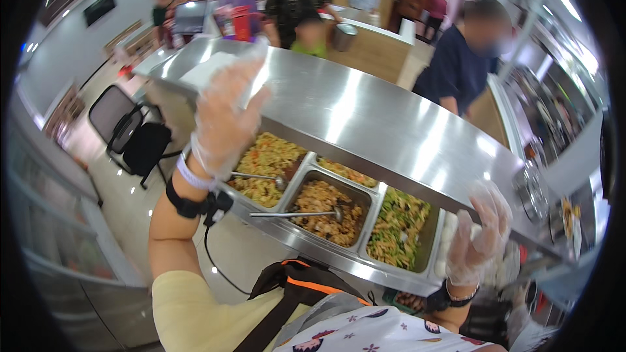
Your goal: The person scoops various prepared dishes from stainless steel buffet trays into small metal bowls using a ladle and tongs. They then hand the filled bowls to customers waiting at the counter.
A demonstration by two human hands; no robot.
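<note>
My left hand, in a clear plastic glove, is raised in front of the stainless steel counter top. Its fingers stretch upward, thumb apart, with nothing visible in them. Behind it lies a white flat item, partly hidden. My right hand, gloved alike, hangs beside the counter's right end with loosely bent fingers and holds nothing. White round foods, perhaps buns, sit next to it. Between my hands are steel pans of cabbage-like vegetables, diced brown food and green stir-fry. Serving ladles rest in two pans.
Several people stand beyond the counter. A person in a dark shirt leans at the right. A black office chair stands on the left. A cable hangs from my left wrist. Another gloved hand shows at lower right.
</note>
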